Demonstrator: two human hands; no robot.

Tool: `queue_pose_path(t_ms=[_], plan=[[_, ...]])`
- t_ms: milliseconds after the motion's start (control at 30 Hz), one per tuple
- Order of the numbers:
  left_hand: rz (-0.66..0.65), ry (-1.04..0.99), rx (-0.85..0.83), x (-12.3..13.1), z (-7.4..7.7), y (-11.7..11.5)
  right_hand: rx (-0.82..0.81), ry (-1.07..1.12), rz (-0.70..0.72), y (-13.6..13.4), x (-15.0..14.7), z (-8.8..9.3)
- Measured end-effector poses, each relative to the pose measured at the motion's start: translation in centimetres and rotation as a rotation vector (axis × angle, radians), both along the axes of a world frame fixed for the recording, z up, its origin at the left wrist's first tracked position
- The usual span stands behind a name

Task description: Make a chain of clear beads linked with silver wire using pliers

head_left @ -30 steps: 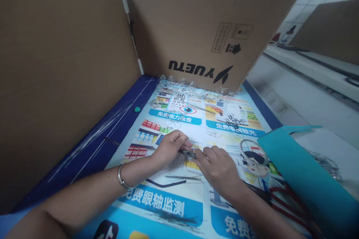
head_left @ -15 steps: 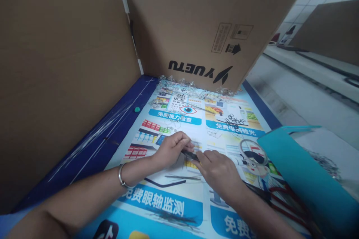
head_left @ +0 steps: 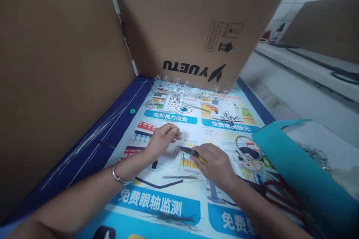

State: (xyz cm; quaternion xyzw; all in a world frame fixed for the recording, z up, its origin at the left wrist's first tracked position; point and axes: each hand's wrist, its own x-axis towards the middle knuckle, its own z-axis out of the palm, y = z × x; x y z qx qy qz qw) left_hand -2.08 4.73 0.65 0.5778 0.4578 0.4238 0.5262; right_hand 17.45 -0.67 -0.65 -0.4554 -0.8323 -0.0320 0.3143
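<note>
My right hand [head_left: 215, 162] is wrapped round a pair of pliers [head_left: 188, 151] with dark jaws and a yellow handle. The jaws point left, and thin wire [head_left: 176, 155] shows blurred at their tip. My left hand [head_left: 164, 138], with a silver bangle on the wrist, hovers up and left of the jaws, apart from them. Its fingers are curled together, and I cannot make out whether anything small is between them. Short dark wires [head_left: 181, 177] lie on the printed sheet just below the pliers, with another blurred bunch [head_left: 174, 216] nearer me.
Cardboard walls [head_left: 179, 18] stand at the back and left. Clear wire pieces [head_left: 174, 82] heap along the back wall, and black loops [head_left: 230, 117] lie in front. At right are a roll of tape [head_left: 237, 145], red-handled scissors [head_left: 283, 198] and a teal box [head_left: 297, 160] holding wire.
My left hand has drawn away up and left from the pliers' jaws, which it was touching before. The pliers now show more fully, with wire at the tip. The view has shifted slightly.
</note>
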Motion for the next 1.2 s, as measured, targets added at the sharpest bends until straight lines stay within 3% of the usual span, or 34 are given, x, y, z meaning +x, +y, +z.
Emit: queue_pose_path(t_ms=[167, 267, 400, 667, 933, 1200], plan=[[0.037, 0.261, 0.122, 0.1, 0.4, 1.1, -0.256, 0.410, -0.081, 0.8, 0.3, -0.2], [-0.032, 0.397, 0.244, 1.0, 0.2, 1.4, -0.406, 0.543, -0.142, 1.0, 0.3, 0.2], [-0.142, 0.508, 0.249, 2.5, -0.6, 1.9, -0.509, 0.633, -0.185, 1.0, 0.3, 0.5], [-0.264, 0.630, 0.303, 3.5, -0.7, 2.7, -0.545, 0.679, -0.168, 1.2, 0.5, 0.4], [-0.237, 0.908, 0.305, 0.7, 0.8, 0.9, -0.569, 0.729, -0.178, 1.2, 0.5, 0.5], [-0.271, 1.174, 0.345, 1.0, 0.9, -0.2, -0.569, 0.685, -0.170, 1.3, 0.4, 0.5]])
